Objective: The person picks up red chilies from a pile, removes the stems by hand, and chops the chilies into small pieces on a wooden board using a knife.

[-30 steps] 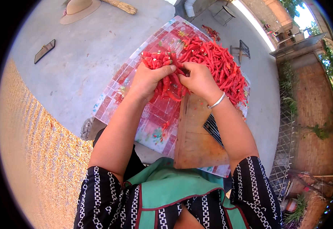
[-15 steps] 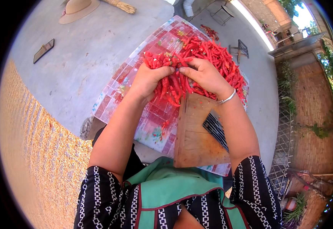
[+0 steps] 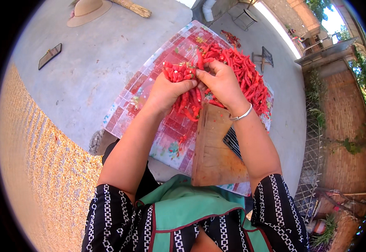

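Head view: both hands have come up off the chilli heap since a second ago. Then they were low among the loose chillies; now the left hand (image 3: 166, 90) and right hand (image 3: 222, 82) meet above the cloth (image 3: 124, 111) with a gathered bunch (image 3: 183, 77) pressed between them. That suggests the gathering step is over and the bunch is being squared up, the ends brought level.

The left fingers curl around the bunch from about 9 o'clock, the thumb lying across its front. The right fingers close in from 3 o'clock, pinching and nudging the upper ends. Neither hand is spread wide; both are closed on the chillies.

The bunch's long axis runs roughly 12 to 6 o'clock. The cut or stem ends crowd together at the top, near 12; the thin tips hang down towards 6, over the top edge of the board (image 3: 214, 147). Which end is the stem end I cannot tell for sure.

The main heap (image 3: 250, 80) lies at 2 o'clock of the hands. A dark blade (image 3: 232, 143) rests on the board by the right forearm.
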Demonstrator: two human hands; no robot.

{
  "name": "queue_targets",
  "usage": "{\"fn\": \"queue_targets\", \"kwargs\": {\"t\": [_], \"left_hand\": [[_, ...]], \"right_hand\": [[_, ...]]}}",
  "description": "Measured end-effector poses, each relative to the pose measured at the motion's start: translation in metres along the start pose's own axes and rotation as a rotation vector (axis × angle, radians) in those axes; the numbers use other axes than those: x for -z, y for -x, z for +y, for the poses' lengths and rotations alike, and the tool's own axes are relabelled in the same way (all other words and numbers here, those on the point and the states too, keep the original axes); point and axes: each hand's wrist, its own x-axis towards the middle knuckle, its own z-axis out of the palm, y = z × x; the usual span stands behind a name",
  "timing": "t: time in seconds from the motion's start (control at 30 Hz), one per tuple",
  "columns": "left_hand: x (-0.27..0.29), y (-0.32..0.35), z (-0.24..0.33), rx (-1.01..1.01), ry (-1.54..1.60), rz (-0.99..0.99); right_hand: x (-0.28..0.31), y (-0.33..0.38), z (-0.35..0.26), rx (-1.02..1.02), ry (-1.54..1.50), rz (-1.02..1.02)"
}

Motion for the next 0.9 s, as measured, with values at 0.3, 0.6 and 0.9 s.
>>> {"fn": "queue_targets", "kwargs": {"t": [0.3,0.6,0.9], "left_hand": [[0.0,0.005,0.008,-0.022,-0.083,0.25],[0.007,0.003,0.011,0.003,0.01,0.11],[-0.001,0.004,0.003,0.046,0.184,0.124]], "right_hand": [[0.009,0.002,-0.006,-0.022,0.057,0.048],[0.012,0.008,-0.012,0.122,0.803,-0.235],[-0.012,0.015,-0.005,0.393,1.034,-0.044]]}}
